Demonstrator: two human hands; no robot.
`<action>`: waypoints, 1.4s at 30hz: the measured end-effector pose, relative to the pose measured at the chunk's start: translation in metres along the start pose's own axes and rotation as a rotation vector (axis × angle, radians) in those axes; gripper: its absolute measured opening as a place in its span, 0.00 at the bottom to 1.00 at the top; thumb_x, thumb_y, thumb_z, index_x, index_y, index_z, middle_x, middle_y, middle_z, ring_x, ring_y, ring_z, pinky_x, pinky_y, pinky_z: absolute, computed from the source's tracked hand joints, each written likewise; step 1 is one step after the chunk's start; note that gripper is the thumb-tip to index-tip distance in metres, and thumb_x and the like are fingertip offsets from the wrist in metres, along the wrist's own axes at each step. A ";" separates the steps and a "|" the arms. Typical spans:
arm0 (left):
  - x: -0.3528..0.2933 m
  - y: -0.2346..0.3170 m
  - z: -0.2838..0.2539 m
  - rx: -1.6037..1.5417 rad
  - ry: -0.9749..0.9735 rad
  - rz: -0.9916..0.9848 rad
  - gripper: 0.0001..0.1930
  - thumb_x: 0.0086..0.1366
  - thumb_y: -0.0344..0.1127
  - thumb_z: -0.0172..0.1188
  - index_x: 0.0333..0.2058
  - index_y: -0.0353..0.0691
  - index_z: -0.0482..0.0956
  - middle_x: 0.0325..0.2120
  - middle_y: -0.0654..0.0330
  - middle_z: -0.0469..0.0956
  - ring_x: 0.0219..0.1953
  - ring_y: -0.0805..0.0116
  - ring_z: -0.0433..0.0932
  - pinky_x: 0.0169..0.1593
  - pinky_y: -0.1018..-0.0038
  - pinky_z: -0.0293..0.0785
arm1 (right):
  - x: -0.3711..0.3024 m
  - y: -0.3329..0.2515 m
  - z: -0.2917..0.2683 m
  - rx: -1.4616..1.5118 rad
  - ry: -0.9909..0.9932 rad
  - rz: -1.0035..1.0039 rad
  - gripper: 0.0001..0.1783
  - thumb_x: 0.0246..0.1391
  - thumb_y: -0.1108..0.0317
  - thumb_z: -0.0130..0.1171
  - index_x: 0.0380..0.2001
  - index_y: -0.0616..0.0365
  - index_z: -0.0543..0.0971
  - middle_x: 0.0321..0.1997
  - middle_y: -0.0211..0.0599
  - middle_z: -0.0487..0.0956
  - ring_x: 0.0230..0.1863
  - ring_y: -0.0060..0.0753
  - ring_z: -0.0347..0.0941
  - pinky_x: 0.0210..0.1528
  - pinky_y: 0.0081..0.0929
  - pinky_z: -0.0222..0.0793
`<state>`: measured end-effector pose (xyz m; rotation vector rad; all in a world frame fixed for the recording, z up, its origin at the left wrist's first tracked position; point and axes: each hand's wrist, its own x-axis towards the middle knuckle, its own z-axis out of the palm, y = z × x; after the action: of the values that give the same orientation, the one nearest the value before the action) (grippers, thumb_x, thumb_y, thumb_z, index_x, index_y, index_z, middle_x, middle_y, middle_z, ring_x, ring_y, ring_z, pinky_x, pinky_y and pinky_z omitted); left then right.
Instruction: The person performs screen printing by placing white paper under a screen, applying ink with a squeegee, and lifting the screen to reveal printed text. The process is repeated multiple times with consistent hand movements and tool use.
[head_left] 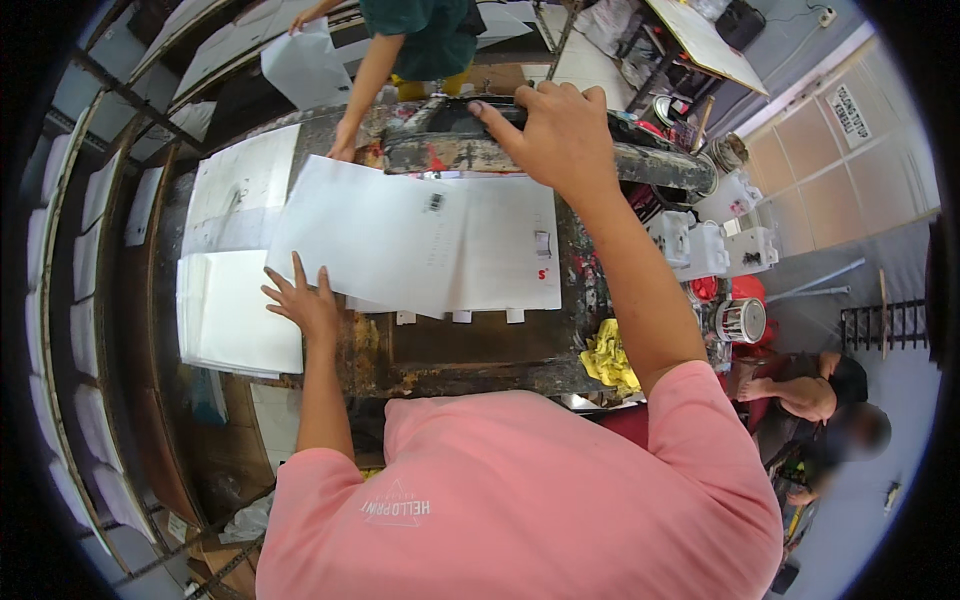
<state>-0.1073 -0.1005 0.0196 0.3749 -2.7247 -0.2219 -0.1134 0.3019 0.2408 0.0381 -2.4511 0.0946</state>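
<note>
My left hand [308, 308] is open, its fingers spread against the lower left edge of a large white sheet [350, 235]. That sheet lies askew over another white sheet [505, 250], which bears small dark and red print marks. My right hand [565, 135] grips the near edge of a raised, ink-stained screen-printing frame [455, 155], thumb apart on top and fingers reaching over it. Part of the frame is hidden behind my hand. A co-worker's hand [345, 142] touches the top edge of the askew sheet.
White paper stacks [240, 310] lie on the left of the stained table [470, 380]. The co-worker's other hand holds a white sheet [305, 65]. A crumpled yellow cloth [608, 357] sits by my right arm. White jugs [700, 248] and a paint can [740, 320] stand right; a seated person is beyond.
</note>
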 end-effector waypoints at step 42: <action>-0.149 0.069 0.025 -1.701 -1.384 -1.015 0.75 0.60 0.88 0.44 0.72 0.26 0.13 0.69 0.27 0.59 0.71 0.38 0.66 0.74 0.52 0.66 | -0.240 -0.012 0.087 0.292 -0.771 0.093 0.25 0.53 0.71 0.63 0.56 0.52 0.81 0.51 0.38 0.82 0.58 0.50 0.74 0.59 0.53 0.63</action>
<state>0.0003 0.0108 -0.0407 1.1222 -1.4689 -3.4947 0.0174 0.2837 0.0217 0.1046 -3.1832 0.5707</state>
